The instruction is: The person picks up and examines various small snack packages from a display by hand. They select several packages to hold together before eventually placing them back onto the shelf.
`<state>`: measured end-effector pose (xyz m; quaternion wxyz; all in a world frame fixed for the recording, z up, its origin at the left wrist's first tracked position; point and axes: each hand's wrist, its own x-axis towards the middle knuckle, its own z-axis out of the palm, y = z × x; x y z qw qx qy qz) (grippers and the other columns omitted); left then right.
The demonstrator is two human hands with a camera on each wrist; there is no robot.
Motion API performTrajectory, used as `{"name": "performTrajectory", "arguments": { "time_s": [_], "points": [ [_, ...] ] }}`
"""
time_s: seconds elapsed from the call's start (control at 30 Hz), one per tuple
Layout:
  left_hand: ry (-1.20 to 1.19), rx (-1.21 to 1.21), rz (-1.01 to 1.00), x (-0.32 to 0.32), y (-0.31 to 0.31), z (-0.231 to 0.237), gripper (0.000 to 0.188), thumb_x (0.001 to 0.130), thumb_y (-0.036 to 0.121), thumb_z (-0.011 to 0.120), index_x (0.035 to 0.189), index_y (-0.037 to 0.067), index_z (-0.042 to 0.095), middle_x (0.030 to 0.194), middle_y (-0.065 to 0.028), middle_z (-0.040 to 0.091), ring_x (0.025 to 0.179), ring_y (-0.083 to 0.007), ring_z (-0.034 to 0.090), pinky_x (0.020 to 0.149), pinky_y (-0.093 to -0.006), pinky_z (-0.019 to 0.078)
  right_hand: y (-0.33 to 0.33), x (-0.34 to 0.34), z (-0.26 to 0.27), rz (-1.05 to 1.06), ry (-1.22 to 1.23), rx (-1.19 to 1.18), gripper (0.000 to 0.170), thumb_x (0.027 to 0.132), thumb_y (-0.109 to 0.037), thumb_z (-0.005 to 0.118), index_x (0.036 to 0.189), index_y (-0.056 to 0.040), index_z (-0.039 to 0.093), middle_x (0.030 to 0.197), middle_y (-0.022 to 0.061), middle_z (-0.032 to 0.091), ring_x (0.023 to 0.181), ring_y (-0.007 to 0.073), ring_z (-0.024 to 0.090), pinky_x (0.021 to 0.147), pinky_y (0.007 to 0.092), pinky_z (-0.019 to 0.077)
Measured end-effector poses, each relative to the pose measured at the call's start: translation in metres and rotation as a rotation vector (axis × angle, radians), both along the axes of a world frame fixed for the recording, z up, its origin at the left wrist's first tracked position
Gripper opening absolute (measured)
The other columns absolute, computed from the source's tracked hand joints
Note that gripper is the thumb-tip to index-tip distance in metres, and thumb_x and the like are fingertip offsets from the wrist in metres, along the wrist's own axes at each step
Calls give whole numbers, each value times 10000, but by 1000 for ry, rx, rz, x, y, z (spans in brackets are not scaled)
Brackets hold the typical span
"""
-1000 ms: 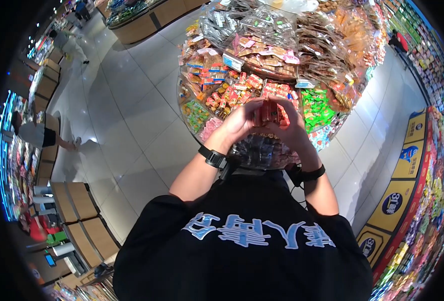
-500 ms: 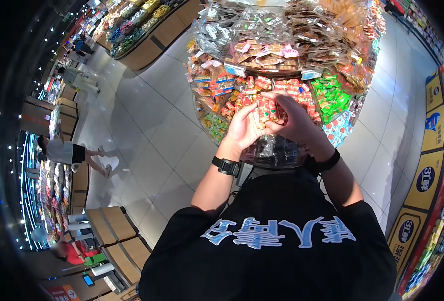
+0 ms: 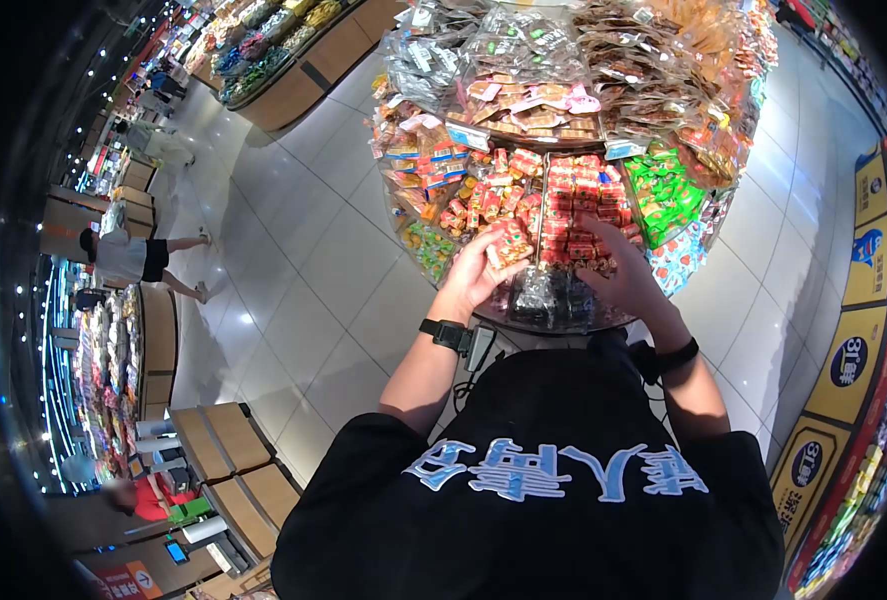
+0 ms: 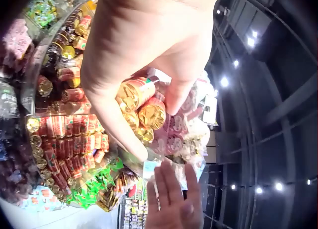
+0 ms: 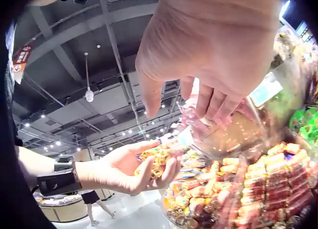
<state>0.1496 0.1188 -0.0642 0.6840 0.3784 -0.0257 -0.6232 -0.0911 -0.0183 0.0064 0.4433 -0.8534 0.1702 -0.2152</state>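
My left hand [image 3: 471,275] grips a small bunch of candy rolls [image 3: 510,243] in red wrappers. Their gold twisted ends [image 4: 153,115] show between thumb and fingers in the left wrist view. To the right, my right hand [image 3: 623,275] hovers over the front of a bin, its fingers spread and holding nothing. Rows of matching stacked rolls [image 3: 568,185] fill that bin. Across a divider, looser red and gold rolls [image 3: 491,200] lie in a heap close to the left hand. The right wrist view shows the left palm turned up under the bunch.
Green packets [image 3: 661,195] sit right of the stacked rolls, and dark clear-wrapped sweets [image 3: 535,292] lie at the stand's front. Bagged snacks [image 3: 523,50] rise behind, with price tags between. A person [image 3: 133,258] walks in the left aisle. Shelves with yellow panels [image 3: 848,360] line the right.
Both hands were together around the candy rolls. The right hand has let go and moved right, over the stacked rolls; the left hand keeps the bunch, slightly lower and to the left.
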Motion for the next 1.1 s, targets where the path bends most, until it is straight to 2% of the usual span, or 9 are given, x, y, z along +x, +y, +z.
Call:
{"name": "performTrajectory", "arguments": {
  "time_s": [0.03,0.07,0.2,0.33,0.43,0.7,0.87,1.0,1.1],
  "points": [
    [10,38,47,5,-3,-2,281,947,198,557,1191,60,541,1106,-164,653,1064,-355,642,854,-464,578,-3,-11,-12,-44,17,21,692,788,-151,736,1394,-43,419,1361,166,500,1271,328,476,1055,402,383],
    [27,87,95,12,-7,-4,242,924,171,593,1134,71,526,1053,-130,655,950,-333,679,812,-456,600,-6,-22,-25,-90,34,41,686,789,-149,736,1389,-37,424,1347,168,511,1261,323,487,1051,397,387],
    [-65,133,228,31,-43,9,180,944,164,541,1101,77,560,1021,-73,673,956,-237,678,807,-412,610,-8,-61,-50,-221,41,239,663,803,-150,734,1379,-16,434,1325,173,535,1230,290,525,1032,380,407],
    [-70,149,296,56,-89,12,148,965,175,488,1054,84,562,983,-94,673,924,-272,675,791,-438,609,-8,-91,-66,-303,69,255,628,833,-132,713,1381,-6,434,1309,165,559,1206,252,546,1008,359,425],
    [-43,127,350,76,-110,8,162,944,184,484,1022,76,577,969,-103,665,921,-280,654,844,-492,582,-9,-104,-71,-358,78,296,599,855,-104,695,1384,-7,432,1284,155,580,1185,238,563,989,358,440],
    [-177,312,422,86,-120,12,303,925,289,437,1116,79,542,1150,-120,553,1090,-320,496,901,-517,494,-22,-114,-79,-390,78,266,600,864,-143,703,1381,-3,433,1261,152,591,1159,225,575,948,338,464],
    [-91,305,452,82,-116,16,388,929,323,454,1221,72,500,1212,-140,552,1103,-251,541,974,-437,419,-30,-105,-83,-355,69,276,589,860,-158,687,1374,-17,438,1261,165,590,1169,252,573,974,352,448],
    [-150,314,486,74,-109,27,403,932,327,462,1243,73,491,1242,-128,545,1126,-235,538,1001,-408,387,-30,-95,-72,-338,103,275,581,855,-154,684,1363,-10,441,1254,171,593,1171,269,578,989,357,444],
    [-176,284,435,73,-103,28,388,930,329,467,1231,87,499,1253,-103,546,1163,-216,518,1009,-378,359,-32,-89,-80,-328,72,209,573,871,-134,671,1384,-36,437,1221,163,610,1104,227,598,922,328,473]
  ]
}}
